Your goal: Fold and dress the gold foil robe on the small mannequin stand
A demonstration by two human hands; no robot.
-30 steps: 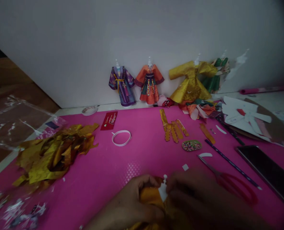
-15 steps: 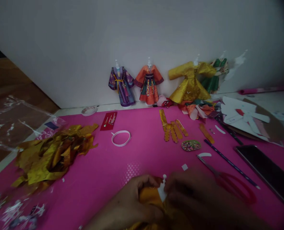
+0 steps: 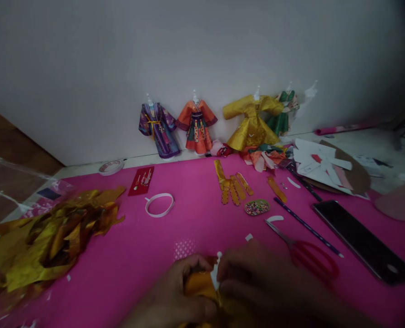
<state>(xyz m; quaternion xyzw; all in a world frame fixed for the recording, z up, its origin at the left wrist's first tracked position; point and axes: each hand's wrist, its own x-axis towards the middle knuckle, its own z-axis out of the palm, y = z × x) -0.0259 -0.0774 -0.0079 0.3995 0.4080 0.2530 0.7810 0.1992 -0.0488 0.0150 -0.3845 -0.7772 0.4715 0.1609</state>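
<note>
At the bottom middle my left hand is closed around a small doll figure dressed in golden-yellow fabric. A white doll neck and chest stick up between my hands. My right hand pinches at the doll's collar from the right side, its fingertips against the white chest and the yellow cloth. Both hands hide most of the garment's lower part. Right of my right hand lie red-handled scissors, and a small white paper piece is just above it.
Dressed dolls, purple, orange, yellow and green, stand along the wall. Gold fabric scraps lie left, near a white ring and a red card. A pencil and a phone lie right.
The camera view has turned a little to the right, so everything appears shifted left. My hands keep the same hold on the doll, with only slight movement of the right fingers.
</note>
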